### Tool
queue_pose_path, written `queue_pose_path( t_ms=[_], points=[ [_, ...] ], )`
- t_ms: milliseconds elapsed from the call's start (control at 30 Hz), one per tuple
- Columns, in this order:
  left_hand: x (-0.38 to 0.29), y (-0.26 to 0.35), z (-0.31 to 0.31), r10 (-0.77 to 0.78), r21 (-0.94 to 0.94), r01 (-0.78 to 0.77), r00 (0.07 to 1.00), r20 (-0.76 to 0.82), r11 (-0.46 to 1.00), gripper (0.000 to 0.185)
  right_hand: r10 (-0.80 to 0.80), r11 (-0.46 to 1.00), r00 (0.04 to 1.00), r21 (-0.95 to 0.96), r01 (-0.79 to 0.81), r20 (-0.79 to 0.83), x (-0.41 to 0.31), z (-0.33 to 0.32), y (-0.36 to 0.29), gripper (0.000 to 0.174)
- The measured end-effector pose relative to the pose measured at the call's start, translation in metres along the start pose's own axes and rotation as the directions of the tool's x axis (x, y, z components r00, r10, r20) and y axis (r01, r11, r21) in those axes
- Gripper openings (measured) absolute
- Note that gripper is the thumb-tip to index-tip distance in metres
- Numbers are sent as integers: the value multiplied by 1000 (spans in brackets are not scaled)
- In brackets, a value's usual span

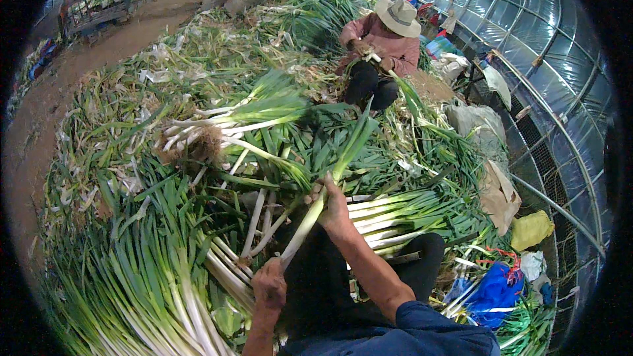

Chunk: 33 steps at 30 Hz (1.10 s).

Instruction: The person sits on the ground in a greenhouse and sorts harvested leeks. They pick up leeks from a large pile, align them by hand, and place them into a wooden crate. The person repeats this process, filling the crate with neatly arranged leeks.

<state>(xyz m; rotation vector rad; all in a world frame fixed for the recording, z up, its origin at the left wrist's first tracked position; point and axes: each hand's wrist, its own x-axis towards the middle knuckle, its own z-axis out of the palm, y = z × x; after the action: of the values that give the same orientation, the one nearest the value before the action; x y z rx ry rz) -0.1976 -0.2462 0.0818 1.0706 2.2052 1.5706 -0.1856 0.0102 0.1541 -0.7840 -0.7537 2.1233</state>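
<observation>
A single green onion stalk [307,218] slants across my lap, white end low and green leaves pointing up and away. My right hand [332,202] grips it at the pale green part of the stem. Around its lower white end my left hand [269,282] is closed; the root tip is hidden there. Just beyond lies a loose heap of green onions with brown roots [203,143]. To the right of my right forearm, cleaned white stalks [381,217] lie side by side. A large pile of long green onions [163,277] spreads to the left of my left hand.
A co-worker in a brimmed hat [398,17] sits ahead, holding stalks. Stripped leaves [123,123] cover the ground. At right are a blue plastic bag [497,296], a yellow sack [531,230] and the greenhouse's metal frame [554,207]. A dirt path [143,15] runs along the left.
</observation>
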Motion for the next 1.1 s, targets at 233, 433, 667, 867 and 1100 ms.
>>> queue_pose_path(
  t_ms=[233,433,667,867,1100],
  points=[
    [-14,4,4,60,267,-51,998,-26,962,12,-26,999,999,26,25,40,-18,1,-3,24],
    [9,54,-1,104,156,-81,983,-149,984,29,-82,997,987,19,80,137,-29,26,-43,27],
    [47,115,8,-164,-337,169,986,45,926,42,-75,996,937,-17,86,342,-35,58,-117,41],
    [54,124,10,-281,-574,315,948,150,756,44,126,955,920,-296,-12,371,-78,38,-81,33],
    [33,85,12,-158,-153,177,979,131,972,50,-49,989,993,-131,62,105,-17,26,-105,33]
  ],
)
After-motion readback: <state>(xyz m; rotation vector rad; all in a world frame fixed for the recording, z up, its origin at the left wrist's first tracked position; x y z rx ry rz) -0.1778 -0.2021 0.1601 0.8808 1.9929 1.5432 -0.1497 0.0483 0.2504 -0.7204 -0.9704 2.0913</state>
